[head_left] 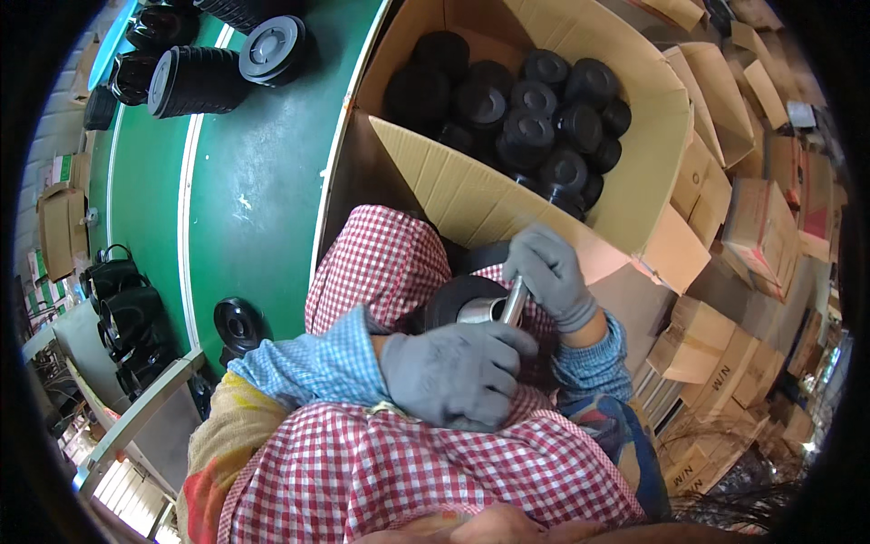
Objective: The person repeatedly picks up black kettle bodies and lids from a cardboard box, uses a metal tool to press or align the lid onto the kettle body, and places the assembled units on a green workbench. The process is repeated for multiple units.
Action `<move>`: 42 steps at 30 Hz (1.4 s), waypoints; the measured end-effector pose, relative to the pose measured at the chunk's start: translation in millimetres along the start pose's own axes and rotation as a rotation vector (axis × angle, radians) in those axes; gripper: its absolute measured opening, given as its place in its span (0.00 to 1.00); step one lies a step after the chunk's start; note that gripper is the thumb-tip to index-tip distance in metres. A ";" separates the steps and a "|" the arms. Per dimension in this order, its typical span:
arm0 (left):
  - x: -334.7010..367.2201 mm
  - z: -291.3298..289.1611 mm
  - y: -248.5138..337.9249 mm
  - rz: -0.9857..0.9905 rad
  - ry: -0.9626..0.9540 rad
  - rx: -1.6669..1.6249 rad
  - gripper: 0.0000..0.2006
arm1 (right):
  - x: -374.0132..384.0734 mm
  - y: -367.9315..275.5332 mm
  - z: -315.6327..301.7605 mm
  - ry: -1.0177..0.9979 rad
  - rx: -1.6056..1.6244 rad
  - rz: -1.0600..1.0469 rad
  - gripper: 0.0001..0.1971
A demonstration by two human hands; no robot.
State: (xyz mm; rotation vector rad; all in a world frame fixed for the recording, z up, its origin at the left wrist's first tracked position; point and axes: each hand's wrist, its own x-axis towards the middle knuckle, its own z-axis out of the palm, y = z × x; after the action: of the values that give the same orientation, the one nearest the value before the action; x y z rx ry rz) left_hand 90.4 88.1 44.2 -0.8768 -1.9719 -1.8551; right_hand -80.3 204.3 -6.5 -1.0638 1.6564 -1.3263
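My left hand (458,370), in a grey glove, is closed around a black round wheel-like part (459,297) held on my lap over a red checked apron. My right hand (548,272), also grey-gloved, grips a short shiny metal rod (514,302) pushed into the centre of that black part. A silvery metal piece shows at the part's hub, between the two hands. Both hands sit close together, just below the near wall of a big cardboard box (471,195).
The open cardboard box holds several black round parts (530,118). A green conveyor belt (263,172) runs on the left, carrying black tubs (195,82) and a black disc (240,325). Stacked cardboard cartons (761,236) fill the right side.
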 end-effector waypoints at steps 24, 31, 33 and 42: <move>70.1 -9.4 41.8 -1.556 -0.299 0.815 0.19 | 43.8 3.8 -20.4 -0.523 -0.515 -0.191 0.31; 51.5 -33.7 34.0 -1.364 -0.470 0.728 0.21 | 7.0 0.0 -3.4 -0.340 -0.615 -0.074 0.22; 44.9 -49.0 28.7 -1.232 -0.534 0.692 0.22 | -9.1 -19.9 0.8 -0.308 -0.695 0.077 0.30; 59.4 -58.4 19.5 -1.291 -0.643 0.529 0.30 | 46.8 -33.2 -37.7 -0.902 -0.560 0.016 0.32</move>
State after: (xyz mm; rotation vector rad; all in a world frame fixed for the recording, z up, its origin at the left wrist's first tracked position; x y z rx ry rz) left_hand 45.4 44.4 102.3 0.1245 -3.7425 -1.2810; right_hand -127.4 170.6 30.4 -1.6395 1.3047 -0.2239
